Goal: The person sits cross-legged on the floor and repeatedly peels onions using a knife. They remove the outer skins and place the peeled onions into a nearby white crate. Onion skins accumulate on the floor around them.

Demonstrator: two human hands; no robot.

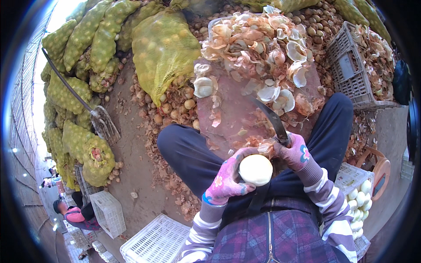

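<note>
A peeled white onion (255, 170) rests in my left hand (232, 177), whose pink flowered glove curls around its left side. My right hand (294, 151), in a matching glove, grips the handle of a curved sickle-like knife (271, 116); the dark blade points up and left over a reddish board (220, 108). Brown onion skin (266, 148) lies against the right-hand fingers, just above the peeled onion. A heap of onion skins and cut pieces (260, 42) covers the far part of the board.
Unpeeled onions (177, 108) spill from a yellow mesh sack (164, 49) at the board's left. A crate of skins (348, 69) stands right; peeled onions (360, 203) fill a crate by my right elbow. A white crate (156, 241), a shovel (103, 123) and a seated person (79, 215) are leftward.
</note>
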